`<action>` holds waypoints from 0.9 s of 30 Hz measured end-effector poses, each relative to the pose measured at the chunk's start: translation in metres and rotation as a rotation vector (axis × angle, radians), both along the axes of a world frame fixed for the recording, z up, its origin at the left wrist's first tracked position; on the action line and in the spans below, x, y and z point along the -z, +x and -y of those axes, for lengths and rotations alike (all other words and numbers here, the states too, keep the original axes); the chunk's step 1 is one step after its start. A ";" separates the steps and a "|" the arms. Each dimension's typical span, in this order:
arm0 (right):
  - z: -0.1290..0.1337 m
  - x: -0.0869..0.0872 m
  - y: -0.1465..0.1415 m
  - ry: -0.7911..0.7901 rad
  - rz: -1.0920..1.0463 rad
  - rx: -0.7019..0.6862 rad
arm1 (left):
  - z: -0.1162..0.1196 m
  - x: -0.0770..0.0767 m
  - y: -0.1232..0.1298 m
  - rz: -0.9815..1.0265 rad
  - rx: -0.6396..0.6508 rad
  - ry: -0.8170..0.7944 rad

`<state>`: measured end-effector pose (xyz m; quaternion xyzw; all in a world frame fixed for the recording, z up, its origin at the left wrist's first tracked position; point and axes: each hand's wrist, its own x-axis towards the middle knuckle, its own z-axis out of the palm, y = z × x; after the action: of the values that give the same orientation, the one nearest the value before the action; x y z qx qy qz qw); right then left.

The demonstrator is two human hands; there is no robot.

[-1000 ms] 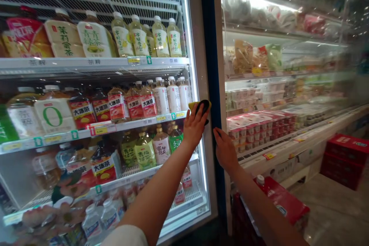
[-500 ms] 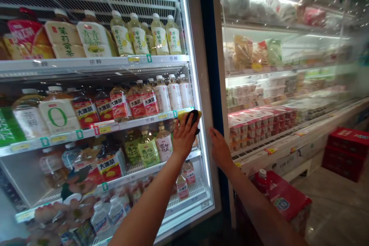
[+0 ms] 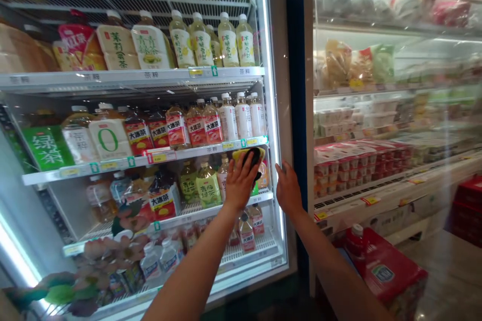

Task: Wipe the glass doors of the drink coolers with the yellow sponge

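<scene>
My left hand lies over a yellow and black wiping pad, its fingers spread across it. The pad is against the glass door of a lit drinks cooler, just below a price-tag shelf edge. My right hand is at the door's right-hand frame, its fingers partly stretched out and nothing seen in them. Behind the glass stand rows of bottles, such as white-labelled tea bottles and a green-labelled tea bottle near my left hand.
Right of the dark blue gap is an open chilled case with stacked yogurt cups. A red carton and a red-wrapped bottle stand low at right. Pale flowers show at lower left, perhaps as a reflection.
The view has swung left, so the cooler sits further right in the picture. Relative to the cooler, my left hand and the pad have shifted slightly left; my right hand has moved left onto the frame.
</scene>
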<state>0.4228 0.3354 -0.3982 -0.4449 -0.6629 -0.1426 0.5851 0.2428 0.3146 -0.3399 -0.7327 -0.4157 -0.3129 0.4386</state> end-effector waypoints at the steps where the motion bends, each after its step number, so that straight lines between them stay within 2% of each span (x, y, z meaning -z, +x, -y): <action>1: 0.001 0.000 -0.001 -0.004 0.003 0.005 | 0.005 -0.002 -0.008 0.069 -0.035 0.012; 2: 0.002 0.001 -0.003 -0.008 0.004 0.011 | 0.009 0.001 -0.017 0.129 -0.065 0.027; 4: 0.006 0.004 -0.007 -0.010 0.004 0.020 | 0.017 0.019 -0.036 0.182 -0.091 0.054; 6: 0.010 0.008 -0.012 -0.002 0.006 0.022 | 0.020 0.042 -0.048 0.091 -0.060 0.079; 8: 0.015 0.011 -0.020 0.010 0.009 0.018 | 0.020 0.055 -0.051 -0.053 -0.010 0.097; 10: 0.019 0.012 -0.028 0.013 0.009 0.009 | 0.017 0.050 -0.047 -0.134 0.009 0.075; 14: 0.025 0.011 -0.044 0.020 0.012 -0.049 | 0.019 0.006 -0.047 -0.037 -0.065 -0.002; 16: 0.028 0.011 -0.051 0.034 0.021 -0.079 | 0.027 -0.007 -0.059 0.081 -0.125 0.008; 18: 0.032 0.011 -0.058 0.039 0.042 -0.103 | 0.036 -0.002 -0.076 0.167 -0.166 0.028; 20: 0.035 0.011 -0.065 0.034 0.075 -0.120 | 0.043 0.018 -0.093 0.181 -0.178 0.031; 23: 0.038 0.011 -0.077 0.034 0.127 -0.127 | 0.048 0.047 -0.105 0.055 -0.143 0.015; 25: 0.039 0.009 -0.086 0.041 0.146 -0.125 | 0.046 0.048 -0.106 -0.037 -0.115 0.003; 27: 0.039 0.005 -0.093 0.048 0.146 -0.117 | 0.045 0.031 -0.105 -0.055 -0.111 -0.010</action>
<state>0.3295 0.2963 -0.4037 -0.3798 -0.7250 -0.1563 0.5529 0.1379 0.2701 -0.3704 -0.7189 -0.4452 -0.2659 0.4629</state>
